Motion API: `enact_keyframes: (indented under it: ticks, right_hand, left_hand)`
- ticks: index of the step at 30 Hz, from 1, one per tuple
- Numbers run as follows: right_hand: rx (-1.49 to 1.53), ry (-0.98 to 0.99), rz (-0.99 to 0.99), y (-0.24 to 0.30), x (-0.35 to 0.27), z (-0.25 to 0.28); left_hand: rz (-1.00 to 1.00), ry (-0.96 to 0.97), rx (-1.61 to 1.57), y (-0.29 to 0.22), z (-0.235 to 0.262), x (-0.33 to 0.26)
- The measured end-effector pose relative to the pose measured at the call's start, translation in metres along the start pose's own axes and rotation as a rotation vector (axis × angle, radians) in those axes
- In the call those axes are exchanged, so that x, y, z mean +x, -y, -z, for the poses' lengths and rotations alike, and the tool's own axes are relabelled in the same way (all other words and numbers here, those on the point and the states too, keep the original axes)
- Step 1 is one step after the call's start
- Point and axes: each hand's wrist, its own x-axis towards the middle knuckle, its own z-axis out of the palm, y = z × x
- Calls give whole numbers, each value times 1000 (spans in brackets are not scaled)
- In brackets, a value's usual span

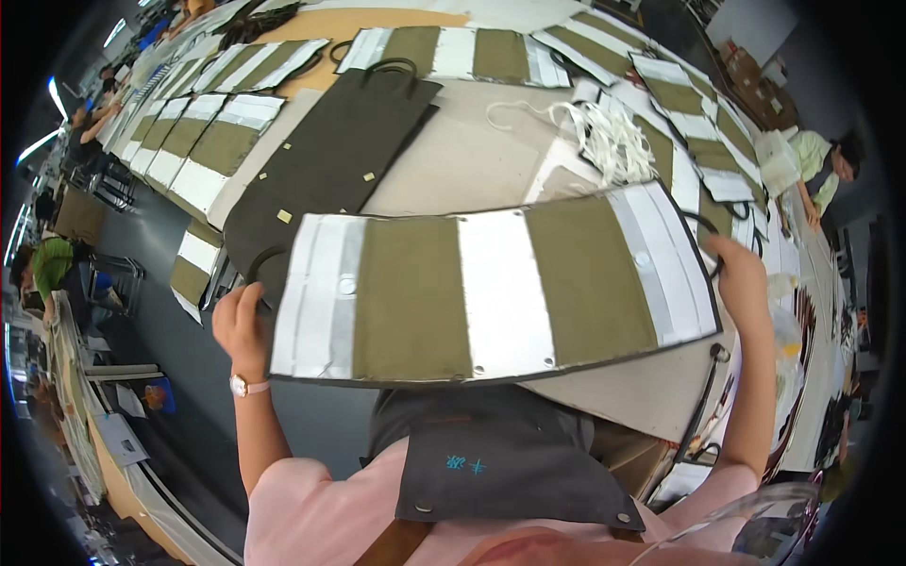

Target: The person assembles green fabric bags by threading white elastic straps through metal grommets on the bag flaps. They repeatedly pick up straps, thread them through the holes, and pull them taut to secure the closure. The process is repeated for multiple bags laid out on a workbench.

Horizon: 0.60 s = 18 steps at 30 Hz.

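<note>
A wide fabric panel [497, 283] in olive and white stripes is stretched out in front of my body, over the near edge of the table. It has dark edging, several round snaps, and a black loop handle at each end. My left hand [240, 325] is closed round the left black handle [265, 258], with a watch on the wrist. On the other side my right hand [739, 269] grips the right black handle [700, 223]. Just behind the panel lies a long black piece [326, 156] with its own loop handle and small yellowish tabs.
Similar striped panels [222, 137] lie along the table's left, back and right. A heap of white cords [613, 141] rests on the table [462, 141] right of centre. People work at both sides: one in green [52, 269] at left, one in a light top [813, 165] at right.
</note>
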Motion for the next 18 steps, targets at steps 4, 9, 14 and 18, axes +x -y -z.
enact_keyframes:
  ticks: [4,9,14,18]
  right_hand:
    - [-32,-90,162,59,161,7]
    - [47,-163,249,174,331,0]
    - [67,55,310,247,354,-61]
    - [49,205,251,198,354,-112]
  left_hand:
    - [213,-131,191,39,19,-36]
    - [309,-21,309,37,38,-33]
    - [423,280,316,40,31,-60]
    - [593,616,87,26,35,-54]
